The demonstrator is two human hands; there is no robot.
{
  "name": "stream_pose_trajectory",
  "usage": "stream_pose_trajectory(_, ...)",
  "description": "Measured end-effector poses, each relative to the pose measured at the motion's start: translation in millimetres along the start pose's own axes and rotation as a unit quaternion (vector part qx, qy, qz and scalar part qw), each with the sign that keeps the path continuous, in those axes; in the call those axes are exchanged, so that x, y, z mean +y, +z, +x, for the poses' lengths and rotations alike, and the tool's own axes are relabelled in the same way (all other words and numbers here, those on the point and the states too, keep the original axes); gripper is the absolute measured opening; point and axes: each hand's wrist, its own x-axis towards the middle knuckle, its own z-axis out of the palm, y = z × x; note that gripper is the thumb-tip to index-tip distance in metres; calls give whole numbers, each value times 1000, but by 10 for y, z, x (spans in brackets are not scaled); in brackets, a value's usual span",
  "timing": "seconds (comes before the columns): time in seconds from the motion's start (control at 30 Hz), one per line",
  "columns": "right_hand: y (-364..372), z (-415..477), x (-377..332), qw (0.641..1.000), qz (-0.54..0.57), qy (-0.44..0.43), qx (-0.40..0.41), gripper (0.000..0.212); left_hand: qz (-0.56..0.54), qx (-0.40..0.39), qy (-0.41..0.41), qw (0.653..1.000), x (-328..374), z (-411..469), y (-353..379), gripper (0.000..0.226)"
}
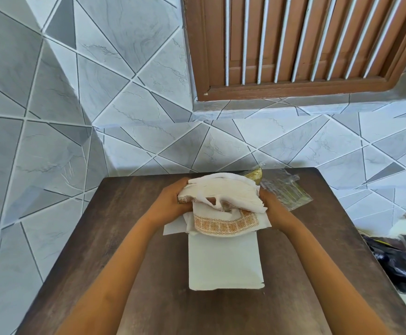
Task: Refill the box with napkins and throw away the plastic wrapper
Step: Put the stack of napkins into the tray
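Observation:
A thick stack of white napkins [223, 189] with orange patterned borders is held over the far middle of the dark wooden table [129, 238]. My left hand [173, 201] grips its left end and my right hand [273, 204] its right end. Under the stack lies a white box [225, 259], its flap toward me; the opening is hidden by the napkins. One patterned napkin [226, 223] hangs down over the box's far edge. The clear plastic wrapper [284, 189], with a gold patch, lies crumpled just right of the stack near the table's far right corner.
A tiled wall stands right behind the table, with a brown barred window [305, 44] above. On the floor to the right of the table sits a black plastic bag [397, 264]. Bare tabletop lies left of and in front of the box.

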Motion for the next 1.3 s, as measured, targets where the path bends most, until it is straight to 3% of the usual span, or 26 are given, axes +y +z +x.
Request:
stream_pose_trajectory(0.1,34,28,73,999,-27,31,6,16,97,-47,7,994,109,25,-29,45)
stream_pose_trajectory(0.2,97,13,110,999,-21,43,18,24,209,-76,3,975,164,35,44,44)
stream_pose_trajectory(0.37,114,-73,43,999,29,31,10,38,198,-70,-10,978,138,18,52,38)
stream_pose_trajectory(0.47,74,-44,-1,1000,24,-3,11,36,229,-86,-13,969,149,32,57,43)
stream_pose_trajectory(0.57,69,-18,41,1000,1,-22,21,52,136,-65,-25,988,179,-15,76,67)
stream_pose_trajectory(0.63,83,-39,36,999,-3,-25,44,46,49,-47,-23,997,186,-102,96,94)
stream_pose_trajectory(0.73,113,-15,44,999,5,-13,52,36,101,-36,-1,994,82,-179,143,113)
stream_pose_trajectory(0.87,99,-4,17,999,25,4,44,35,292,-2,55,955,-38,-204,183,117)
stream_pose_trajectory(1.03,87,-17,-5,999,39,0,28,35,513,64,104,850,90,-170,372,101)
stream_pose_trajectory(1.1,85,-25,-11,999,39,-7,29,33,548,75,107,826,133,-132,455,103)
stream_pose_trajectory(1.2,72,-52,-16,998,45,-19,28,36,534,56,121,835,120,-91,432,95)
stream_pose_trajectory(1.23,75,-54,-23,998,46,-15,26,39,506,42,121,853,112,-91,386,93)
stream_pose_trajectory(1.3,78,-42,4,999,45,-11,16,42,380,6,73,922,158,-103,262,99)
